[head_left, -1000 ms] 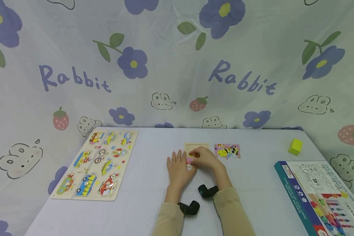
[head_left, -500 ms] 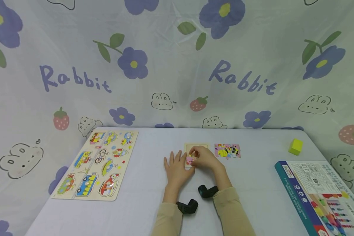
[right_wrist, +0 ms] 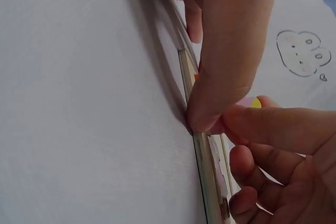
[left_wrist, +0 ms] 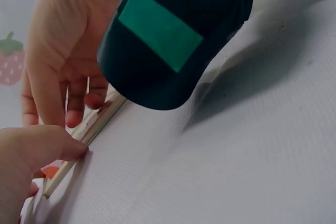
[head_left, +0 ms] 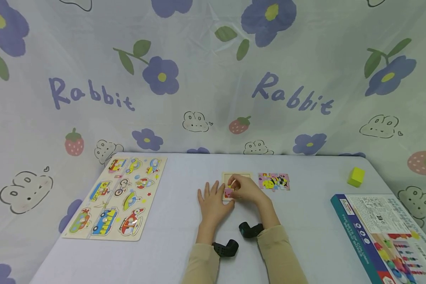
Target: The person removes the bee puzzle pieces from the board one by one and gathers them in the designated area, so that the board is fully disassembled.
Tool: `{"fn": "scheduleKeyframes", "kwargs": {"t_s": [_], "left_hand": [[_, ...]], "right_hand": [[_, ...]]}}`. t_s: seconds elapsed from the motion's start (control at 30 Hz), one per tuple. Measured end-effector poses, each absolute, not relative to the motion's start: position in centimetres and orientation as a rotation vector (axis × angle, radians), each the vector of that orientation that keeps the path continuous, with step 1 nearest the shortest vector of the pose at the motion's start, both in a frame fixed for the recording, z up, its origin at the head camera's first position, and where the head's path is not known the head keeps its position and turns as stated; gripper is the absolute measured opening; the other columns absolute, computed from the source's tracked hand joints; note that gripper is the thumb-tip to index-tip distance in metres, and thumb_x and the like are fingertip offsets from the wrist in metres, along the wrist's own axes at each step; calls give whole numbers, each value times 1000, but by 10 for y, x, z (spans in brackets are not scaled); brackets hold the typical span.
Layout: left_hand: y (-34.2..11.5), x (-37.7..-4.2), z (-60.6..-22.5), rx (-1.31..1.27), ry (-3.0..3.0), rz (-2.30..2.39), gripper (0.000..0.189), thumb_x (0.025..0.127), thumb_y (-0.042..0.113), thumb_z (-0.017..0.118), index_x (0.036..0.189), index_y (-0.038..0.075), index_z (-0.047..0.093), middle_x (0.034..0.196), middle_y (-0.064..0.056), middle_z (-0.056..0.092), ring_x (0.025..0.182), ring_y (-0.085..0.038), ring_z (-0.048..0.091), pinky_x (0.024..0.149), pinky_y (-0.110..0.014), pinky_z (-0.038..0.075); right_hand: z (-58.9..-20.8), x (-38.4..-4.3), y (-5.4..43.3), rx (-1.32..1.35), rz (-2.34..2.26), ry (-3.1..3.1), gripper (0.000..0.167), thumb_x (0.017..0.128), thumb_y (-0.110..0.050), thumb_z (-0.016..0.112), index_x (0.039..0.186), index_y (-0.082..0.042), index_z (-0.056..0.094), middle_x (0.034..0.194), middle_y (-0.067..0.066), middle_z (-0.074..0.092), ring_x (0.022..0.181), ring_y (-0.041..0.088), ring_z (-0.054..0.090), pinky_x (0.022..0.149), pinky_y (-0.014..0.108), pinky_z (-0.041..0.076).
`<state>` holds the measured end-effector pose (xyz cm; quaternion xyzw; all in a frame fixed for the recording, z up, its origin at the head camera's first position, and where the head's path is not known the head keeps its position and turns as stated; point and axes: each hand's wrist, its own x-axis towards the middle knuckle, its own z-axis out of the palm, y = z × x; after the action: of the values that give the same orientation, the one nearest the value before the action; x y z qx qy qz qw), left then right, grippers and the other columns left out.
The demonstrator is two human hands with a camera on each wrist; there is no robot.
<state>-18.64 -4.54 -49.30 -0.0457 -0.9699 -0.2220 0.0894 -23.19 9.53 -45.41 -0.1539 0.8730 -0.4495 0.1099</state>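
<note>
In the head view, my right hand bends over a small wooden puzzle tray, thumb and forefinger pinching a pink puzzle piece. The right wrist view shows a yellow patch on that puzzle piece beside the fingertips. My left hand lies at the tray's lower left corner, fingers spread and fairly straight. Its thumb presses against the near edge of the tray in the left wrist view. Most of the tray's inside is hidden by the right hand.
Right of the tray lie joined pink and yellow puzzle pieces. A large vehicle puzzle board is at the left. On the right are a yellow block and a flat toy box. A printed curtain hangs behind the table.
My left hand has shifted slightly left, its fingers spreading wider. More of the pink piece shows between the hands. My right hand stays nearly in place over the tray.
</note>
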Motion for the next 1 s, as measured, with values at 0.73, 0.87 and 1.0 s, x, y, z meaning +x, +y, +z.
{"fn": "scheduleKeyframes", "kwargs": {"t_s": [0.73, 0.87, 1.0], "left_hand": [[-45, -185, -489, -133, -2885, -668, 62, 77, 43, 62, 131, 13, 53, 140, -9, 44, 135, -38, 24, 106, -61, 8], [-45, -185, -490, -135, -2886, -665, 63, 77, 43, 62, 131, 13, 53, 141, -9, 43, 136, -38, 23, 106, -61, 7], [-45, -185, -491, -141, -2875, -665, 62, 77, 43, 63, 131, 13, 53, 140, -9, 44, 135, -38, 24, 106, -61, 8]], "right_hand": [[-458, -238, 156, -141, -1622, 2457, 25, 82, -8, 67, 105, -6, 57, 89, 10, 59, 73, 18, 58, 65, 29, 49], [-459, -236, 166, -101, -1612, 2479, 28, 82, -10, 67, 107, -5, 57, 91, 11, 59, 76, 17, 58, 68, 27, 50], [-459, -234, 176, -79, -1616, 2481, 33, 79, -10, 71, 108, -2, 57, 90, 9, 61, 76, 14, 57, 68, 24, 50]]}}
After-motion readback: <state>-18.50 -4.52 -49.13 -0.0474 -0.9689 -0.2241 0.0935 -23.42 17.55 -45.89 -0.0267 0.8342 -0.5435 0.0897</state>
